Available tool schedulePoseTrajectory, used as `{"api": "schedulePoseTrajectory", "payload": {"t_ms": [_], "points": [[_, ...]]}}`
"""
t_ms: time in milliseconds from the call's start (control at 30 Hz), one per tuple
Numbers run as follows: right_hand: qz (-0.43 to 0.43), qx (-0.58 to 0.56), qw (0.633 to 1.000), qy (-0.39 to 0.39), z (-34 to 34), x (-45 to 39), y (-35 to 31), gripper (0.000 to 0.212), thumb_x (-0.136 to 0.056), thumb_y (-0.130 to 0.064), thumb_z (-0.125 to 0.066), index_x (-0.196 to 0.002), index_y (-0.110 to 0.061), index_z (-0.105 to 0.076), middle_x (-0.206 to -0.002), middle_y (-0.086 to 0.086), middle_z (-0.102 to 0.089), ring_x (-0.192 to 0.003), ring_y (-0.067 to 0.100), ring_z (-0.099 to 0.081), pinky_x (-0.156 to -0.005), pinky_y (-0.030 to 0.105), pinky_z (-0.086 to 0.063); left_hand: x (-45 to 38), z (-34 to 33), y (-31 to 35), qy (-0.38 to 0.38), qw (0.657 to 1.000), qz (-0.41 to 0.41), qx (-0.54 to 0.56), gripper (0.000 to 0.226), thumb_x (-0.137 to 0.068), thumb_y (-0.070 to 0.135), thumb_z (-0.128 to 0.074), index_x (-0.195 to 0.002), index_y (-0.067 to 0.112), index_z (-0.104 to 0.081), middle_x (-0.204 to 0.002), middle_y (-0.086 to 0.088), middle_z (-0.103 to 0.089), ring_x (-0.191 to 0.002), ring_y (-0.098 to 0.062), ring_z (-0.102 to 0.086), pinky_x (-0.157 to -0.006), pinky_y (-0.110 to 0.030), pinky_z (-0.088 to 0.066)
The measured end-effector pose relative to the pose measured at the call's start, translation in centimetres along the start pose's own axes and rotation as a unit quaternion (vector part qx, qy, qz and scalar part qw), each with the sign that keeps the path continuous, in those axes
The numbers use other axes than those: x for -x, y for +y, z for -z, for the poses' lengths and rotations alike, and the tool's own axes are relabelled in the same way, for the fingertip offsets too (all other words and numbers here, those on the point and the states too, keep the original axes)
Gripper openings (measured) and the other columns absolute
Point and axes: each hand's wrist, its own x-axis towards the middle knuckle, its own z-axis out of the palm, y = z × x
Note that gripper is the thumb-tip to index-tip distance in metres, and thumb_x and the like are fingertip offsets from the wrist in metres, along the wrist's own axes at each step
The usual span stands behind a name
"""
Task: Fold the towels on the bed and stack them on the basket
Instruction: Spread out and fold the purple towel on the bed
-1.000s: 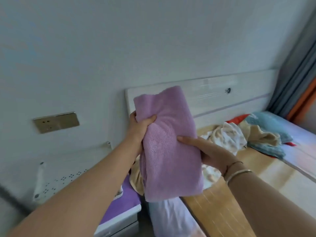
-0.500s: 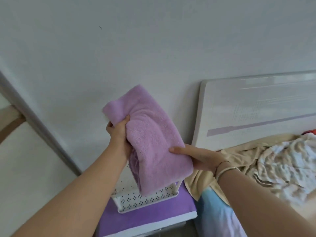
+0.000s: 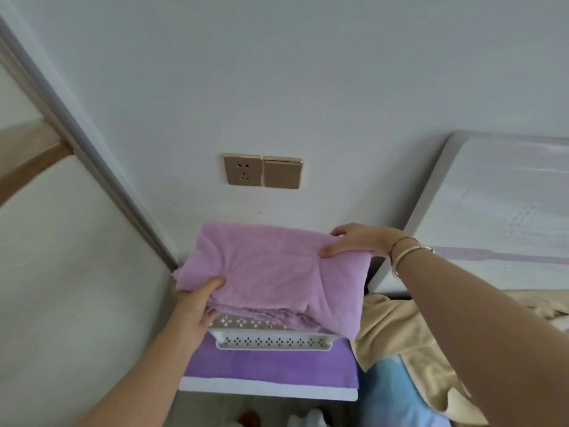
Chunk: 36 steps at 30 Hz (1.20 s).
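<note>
Since the earlier frame, one folded purple towel (image 3: pixel 271 272) has gone from upright in mid-air to lying flat over the one white perforated basket (image 3: pixel 271 341); whether it rests on the basket cannot be told. Two hands hold it. Left hand (image 3: pixel 197 306) grips the near left edge, thumb on top, fingers curled beneath. Right hand (image 3: pixel 357 240) pinches the far right corner, thumb against the fabric. Two bracelets (image 3: pixel 406 251) sit on the right wrist. One basket stands on one purple-topped nightstand (image 3: pixel 271 368). Wall above carries two gold plates: one socket (image 3: pixel 243 170) and one switch (image 3: pixel 282 172), side by side. One beige cloth (image 3: pixel 397 331) lies on the bed beside the white headboard (image 3: pixel 492 211).
</note>
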Motion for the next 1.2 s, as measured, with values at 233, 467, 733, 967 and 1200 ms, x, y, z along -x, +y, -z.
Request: {"api": "schedulePoseTrajectory", "payload": {"t_ms": [233,467,733,967,1200], "points": [[-0.009,-0.089,0.969,0.231,-3.7,-3.0,4.1,0.079,-0.076,-0.039,-0.077,-0.138,-0.015,-0.036,-0.14,0.013,-0.04,-0.125,0.03,-0.044,-0.099,0.037,-0.043,-0.3,0.2,-2.6,-0.006,0.987,0.027,-0.156,0.082,-0.068,0.016,-0.082,-0.137,0.027,-0.039,-0.127,-0.005,-0.058,-0.107,-0.03,-0.06,-0.09,-0.047,-0.052],[-0.104,-0.184,0.927,0.311,-9.8,-1.6,5.8,0.088,-0.073,-0.069,-0.06,-0.126,-0.003,-0.037,-0.126,0.019,-0.052,-0.116,0.039,-0.052,-0.1,0.048,-0.042,-0.3,-0.9,-0.3,0.092,0.953,-0.12,-0.261,0.037,-0.083,0.021,-0.071,-0.11,0.01,-0.048,-0.103,-0.007,-0.058,-0.084,-0.022,-0.059,-0.064,-0.032,-0.053],[-0.046,-0.137,0.919,0.366,-10.9,-0.8,4.7,0.072,-0.084,-0.051,-0.06,-0.134,-0.004,-0.034,-0.126,0.017,-0.052,-0.114,0.036,-0.051,-0.096,0.044,-0.044,-0.5,-0.7,-0.7,0.142,0.813,-0.229,-0.517,0.037,-0.083,0.016,-0.068,-0.109,0.0,-0.046,-0.104,-0.017,-0.056,-0.085,-0.033,-0.057,-0.07,-0.04,-0.049],[-0.072,-0.16,0.914,0.367,-11.4,-0.1,4.4,0.07,-0.09,-0.046,-0.056,-0.141,-0.008,-0.027,-0.126,0.022,-0.05,-0.112,0.04,-0.053,-0.094,0.045,-0.045,-0.7,-2.0,0.4,0.079,0.822,-0.191,-0.531,0.036,-0.086,0.003,-0.05,-0.121,0.008,-0.044,-0.108,-0.018,-0.056,-0.093,-0.035,-0.057,-0.075,-0.036,-0.043],[-0.034,0.078,0.903,0.42,-12.3,0.1,3.7,0.066,-0.094,-0.044,-0.043,-0.151,-0.024,-0.017,-0.156,0.011,-0.018,-0.141,0.033,-0.021,-0.113,0.049,-0.019,-1.3,-1.7,1.2,0.064,0.572,-0.376,-0.726,0.063,-0.084,0.013,-0.059,-0.143,0.017,-0.035,-0.152,-0.015,-0.029,-0.134,-0.041,-0.031,-0.11,-0.052,-0.029]]}}
